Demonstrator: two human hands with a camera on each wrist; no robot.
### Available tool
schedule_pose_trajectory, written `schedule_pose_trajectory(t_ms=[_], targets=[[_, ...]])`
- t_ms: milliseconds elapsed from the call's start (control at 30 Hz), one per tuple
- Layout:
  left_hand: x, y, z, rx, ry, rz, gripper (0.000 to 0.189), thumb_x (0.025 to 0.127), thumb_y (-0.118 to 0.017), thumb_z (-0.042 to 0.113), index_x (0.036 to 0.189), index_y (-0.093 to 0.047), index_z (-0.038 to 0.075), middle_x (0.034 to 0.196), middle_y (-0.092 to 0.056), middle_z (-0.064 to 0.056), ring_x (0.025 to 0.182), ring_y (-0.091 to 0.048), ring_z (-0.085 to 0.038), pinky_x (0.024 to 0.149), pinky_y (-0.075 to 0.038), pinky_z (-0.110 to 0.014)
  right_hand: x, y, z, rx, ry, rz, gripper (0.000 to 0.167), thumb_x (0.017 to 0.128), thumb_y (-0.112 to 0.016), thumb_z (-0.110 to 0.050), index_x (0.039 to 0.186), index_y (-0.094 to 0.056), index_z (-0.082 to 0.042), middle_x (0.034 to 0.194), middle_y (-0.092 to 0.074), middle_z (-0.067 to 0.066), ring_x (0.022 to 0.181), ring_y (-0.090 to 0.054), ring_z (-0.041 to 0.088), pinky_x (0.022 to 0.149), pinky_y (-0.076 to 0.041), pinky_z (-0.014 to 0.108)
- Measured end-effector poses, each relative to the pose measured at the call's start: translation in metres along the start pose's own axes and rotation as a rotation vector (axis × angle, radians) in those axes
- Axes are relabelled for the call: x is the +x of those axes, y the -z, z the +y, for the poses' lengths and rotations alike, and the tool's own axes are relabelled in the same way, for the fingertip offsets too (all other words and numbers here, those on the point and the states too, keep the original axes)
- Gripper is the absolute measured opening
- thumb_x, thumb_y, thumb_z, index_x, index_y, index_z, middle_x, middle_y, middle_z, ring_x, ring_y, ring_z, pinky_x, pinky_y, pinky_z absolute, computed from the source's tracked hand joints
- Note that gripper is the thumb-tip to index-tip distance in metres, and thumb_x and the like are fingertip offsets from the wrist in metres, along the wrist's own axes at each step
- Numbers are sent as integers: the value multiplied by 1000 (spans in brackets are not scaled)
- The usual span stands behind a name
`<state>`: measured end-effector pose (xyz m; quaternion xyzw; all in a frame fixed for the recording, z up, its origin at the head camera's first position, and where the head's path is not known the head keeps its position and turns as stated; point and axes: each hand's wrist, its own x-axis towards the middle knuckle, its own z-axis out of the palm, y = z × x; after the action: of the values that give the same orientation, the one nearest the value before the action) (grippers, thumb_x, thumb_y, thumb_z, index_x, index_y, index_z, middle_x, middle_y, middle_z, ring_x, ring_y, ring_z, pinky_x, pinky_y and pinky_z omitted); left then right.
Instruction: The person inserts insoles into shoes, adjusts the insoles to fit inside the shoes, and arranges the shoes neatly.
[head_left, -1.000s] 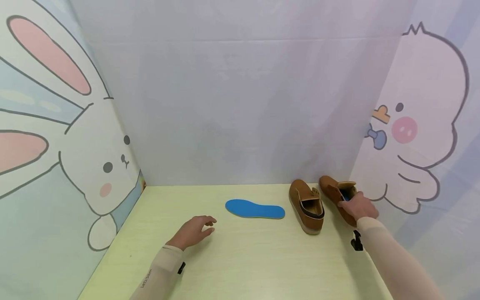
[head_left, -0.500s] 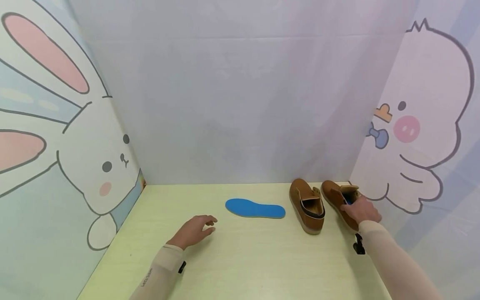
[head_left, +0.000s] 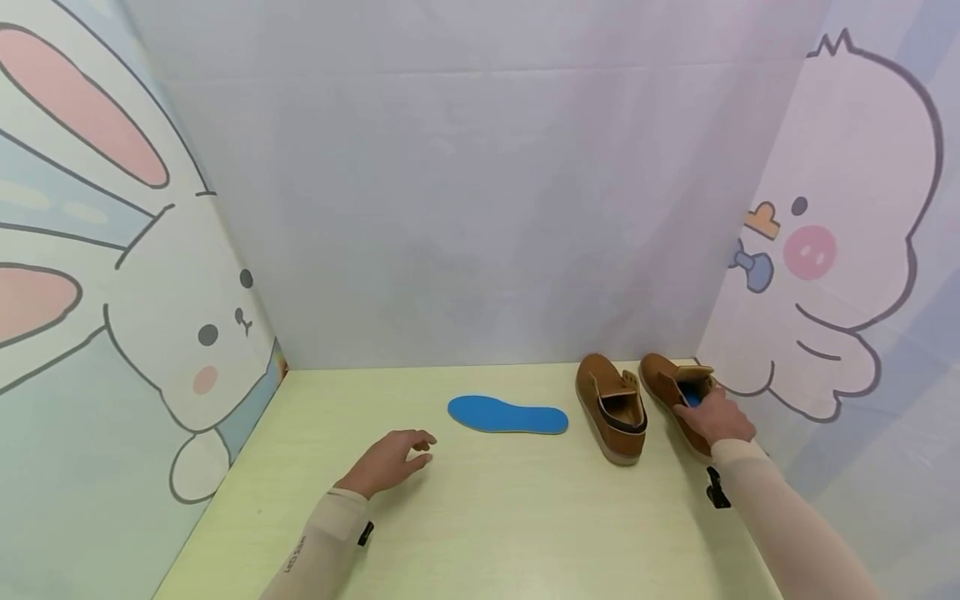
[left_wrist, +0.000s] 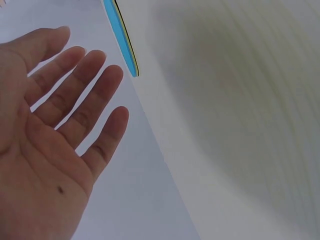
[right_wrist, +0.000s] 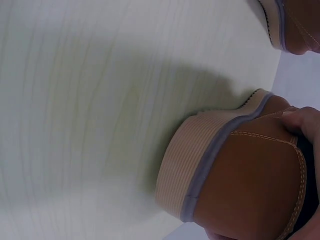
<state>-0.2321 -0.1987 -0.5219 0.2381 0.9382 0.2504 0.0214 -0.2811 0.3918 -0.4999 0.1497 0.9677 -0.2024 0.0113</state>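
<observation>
My right hand (head_left: 716,415) grips the brown right-hand shoe (head_left: 662,382) at its collar, thumb on the near side. In the right wrist view the heel of this shoe (right_wrist: 245,175) shows its ribbed tan sole, close over the table. A blue insole (head_left: 691,395) shows inside its opening, partly covered by the hand. The matching brown left-hand shoe (head_left: 609,408) stands just beside it. A loose blue insole (head_left: 508,416) lies flat on the table. Left of it my left hand (head_left: 386,462) hovers empty with relaxed fingers; in the left wrist view its palm (left_wrist: 55,150) faces the camera.
The pale wooden table (head_left: 487,517) ends at a grey-white back curtain (head_left: 465,217). Side panels carry a cartoon rabbit (head_left: 180,350) on the left and a cartoon chick (head_left: 832,250) on the right, close beside the held shoe.
The held shoe has shifted slightly towards me with my right hand, and more of the blue insole inside it shows. My left hand, the other shoe and the loose insole have stayed put.
</observation>
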Motion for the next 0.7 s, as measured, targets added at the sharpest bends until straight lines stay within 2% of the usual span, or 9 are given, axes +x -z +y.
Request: schedule_pose_trajectory(t_ms=[433,700], targets=[[3,-1,7,-4,-13,-13,30,98,-70,15,126,-68,6,113,-70,-4,106,-66,-25,90,-55,-45,2,-1,2,5,0,-9,109,89,-63,-62,136,-25,29,105,-56,47,87,-63,56,65,-54,59],[5,-1,11,-10,-5,-21,31,99,-69,17,127,-68,6,115,-70,-4,107,-66,-25,92,-55,-45,3,-1,-1,4,27,-14,104,91,-62,-58,132,-26,30,105,-55,48,87,-62,57,61,-55,55]])
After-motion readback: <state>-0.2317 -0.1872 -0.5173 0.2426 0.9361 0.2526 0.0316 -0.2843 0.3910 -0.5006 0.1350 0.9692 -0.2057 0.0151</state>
